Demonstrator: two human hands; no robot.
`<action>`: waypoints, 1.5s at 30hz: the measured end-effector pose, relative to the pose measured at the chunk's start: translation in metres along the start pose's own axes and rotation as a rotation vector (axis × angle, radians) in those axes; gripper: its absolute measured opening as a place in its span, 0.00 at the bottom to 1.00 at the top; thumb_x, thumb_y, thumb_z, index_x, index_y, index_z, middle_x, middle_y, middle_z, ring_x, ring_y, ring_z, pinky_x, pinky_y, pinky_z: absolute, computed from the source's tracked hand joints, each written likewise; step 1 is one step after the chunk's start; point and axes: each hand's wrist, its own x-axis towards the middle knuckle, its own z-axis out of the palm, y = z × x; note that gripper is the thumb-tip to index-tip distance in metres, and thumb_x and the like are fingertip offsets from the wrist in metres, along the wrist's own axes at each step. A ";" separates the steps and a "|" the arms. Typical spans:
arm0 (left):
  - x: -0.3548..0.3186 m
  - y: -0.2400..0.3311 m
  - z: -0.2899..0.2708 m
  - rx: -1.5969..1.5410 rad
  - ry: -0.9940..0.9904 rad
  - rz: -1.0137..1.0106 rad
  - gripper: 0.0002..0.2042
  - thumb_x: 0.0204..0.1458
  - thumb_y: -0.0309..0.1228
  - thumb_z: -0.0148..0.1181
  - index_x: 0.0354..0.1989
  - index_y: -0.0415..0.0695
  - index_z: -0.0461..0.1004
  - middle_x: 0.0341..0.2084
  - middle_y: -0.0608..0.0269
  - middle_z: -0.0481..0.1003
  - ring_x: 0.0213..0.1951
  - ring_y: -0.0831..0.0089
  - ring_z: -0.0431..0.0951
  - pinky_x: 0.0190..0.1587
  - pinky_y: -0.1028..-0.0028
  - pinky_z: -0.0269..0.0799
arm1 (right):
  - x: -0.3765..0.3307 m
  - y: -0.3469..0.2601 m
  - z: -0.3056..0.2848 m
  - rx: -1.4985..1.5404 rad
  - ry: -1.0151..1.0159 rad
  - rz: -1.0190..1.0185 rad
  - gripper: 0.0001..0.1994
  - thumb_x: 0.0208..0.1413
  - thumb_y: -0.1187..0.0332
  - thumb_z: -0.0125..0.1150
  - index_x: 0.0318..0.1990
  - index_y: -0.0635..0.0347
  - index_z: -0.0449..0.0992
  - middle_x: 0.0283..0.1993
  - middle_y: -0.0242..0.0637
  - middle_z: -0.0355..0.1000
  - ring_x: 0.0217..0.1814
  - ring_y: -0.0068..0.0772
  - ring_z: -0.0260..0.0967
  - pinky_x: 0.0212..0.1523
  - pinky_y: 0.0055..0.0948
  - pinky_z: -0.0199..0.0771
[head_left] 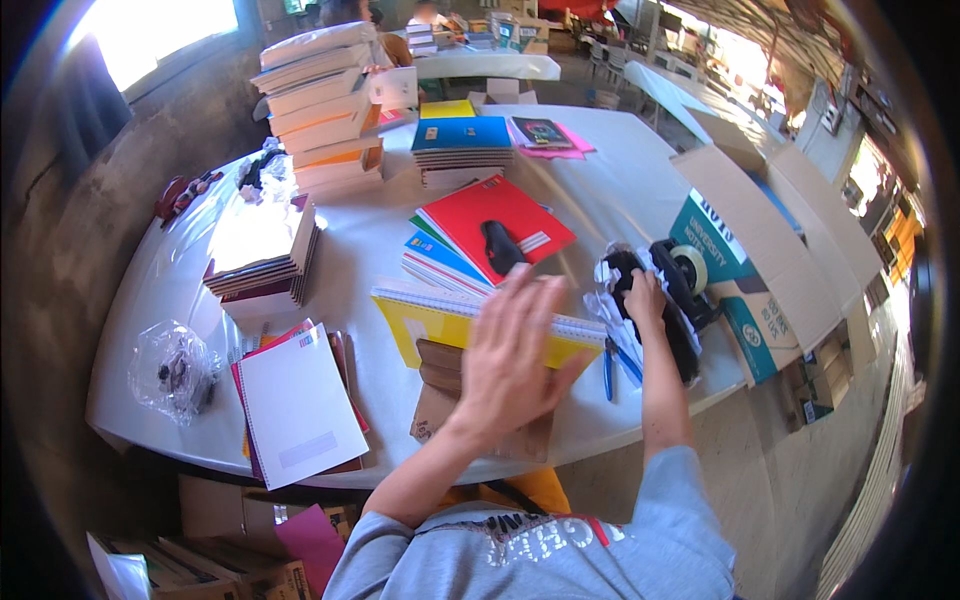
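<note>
My left hand (512, 350) has its fingers stretched out, lying against the yellow spiral notebook (405, 325), which stands tilted with its coil edge up. Brown cardboard (440, 385) sits under and in front of that notebook. To the right, my right hand (645, 298) reaches down into a black item (672, 345) among crumpled clear plastic, fingers closed; what they pinch is hidden. Beside it stands a black tape dispenser (690, 275) with a roll of tape. Blue-handled pliers (610, 370) lie between my hands. Beyond the yellow notebook, a small black tool (500, 248) rests on a red notebook (545, 225).
At left are a notebook stack (265, 250), a white spiral notebook (300, 405) on others, and a crumpled plastic bag (172, 370). A tall paper-wrapped stack (320, 110) and blue notebooks (462, 135) stand at the back. An open carton (760, 275) is at right. People sit beyond.
</note>
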 end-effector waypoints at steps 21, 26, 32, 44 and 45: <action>-0.009 -0.003 0.053 0.172 0.064 -0.019 0.21 0.32 0.48 0.67 0.24 0.45 0.68 0.28 0.58 0.65 0.41 0.62 0.67 0.61 0.51 0.43 | -0.091 -0.060 -0.221 0.342 -0.019 -0.688 0.21 0.53 0.72 0.54 0.55 0.41 0.70 0.31 0.40 0.67 0.38 0.42 0.68 0.41 0.37 0.67; -0.006 -0.001 0.052 0.173 0.090 -0.020 0.19 0.33 0.47 0.66 0.23 0.45 0.68 0.27 0.62 0.65 0.39 0.63 0.68 0.59 0.57 0.48 | -0.119 -0.062 -0.199 0.722 -0.049 -0.601 0.12 0.47 0.77 0.61 0.41 0.54 0.79 0.29 0.35 0.70 0.30 0.30 0.68 0.32 0.27 0.69; -0.002 -0.003 0.048 0.105 -0.031 0.060 0.17 0.37 0.46 0.65 0.23 0.47 0.68 0.26 0.63 0.64 0.34 0.64 0.66 0.48 0.63 0.55 | -0.119 -0.066 -0.182 0.781 0.021 -0.594 0.13 0.43 0.79 0.64 0.39 0.56 0.79 0.33 0.36 0.72 0.36 0.31 0.69 0.35 0.27 0.70; -0.007 -0.003 0.038 0.103 -0.123 0.040 0.20 0.38 0.52 0.63 0.27 0.48 0.70 0.29 0.65 0.66 0.36 0.67 0.66 0.41 0.66 0.54 | -0.117 -0.059 -0.184 0.890 -0.466 -0.600 0.09 0.53 0.77 0.54 0.41 0.61 0.76 0.26 0.33 0.68 0.30 0.22 0.67 0.32 0.19 0.66; -0.007 -0.003 0.039 0.109 -0.118 0.038 0.21 0.37 0.53 0.63 0.27 0.47 0.70 0.29 0.65 0.66 0.36 0.67 0.66 0.43 0.66 0.54 | -0.119 -0.060 -0.186 0.925 -0.531 -0.522 0.09 0.55 0.76 0.53 0.42 0.60 0.76 0.24 0.32 0.68 0.29 0.22 0.67 0.31 0.19 0.67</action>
